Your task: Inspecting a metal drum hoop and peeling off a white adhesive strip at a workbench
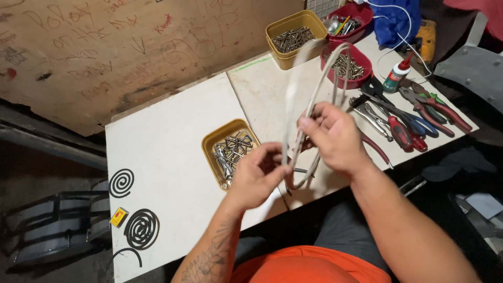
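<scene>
My left hand (257,175) and my right hand (335,137) both grip a loop of pale grey cable (314,94) above the white table (167,141). The loop rises from my hands and arches over toward the red tray. My left hand pinches the lower end of the loop; my right hand holds its strands a little higher on the right. A yellow tray of metal screws (230,151) lies just left of my left hand.
At the back stand a yellow box of nails (295,37), a red tray of screws (352,67) and a red bin of tools (350,21). Several pliers (414,112) and a glue bottle (395,76) lie on the right. Black spiral coils (140,228) and a matchbox (119,216) sit at left.
</scene>
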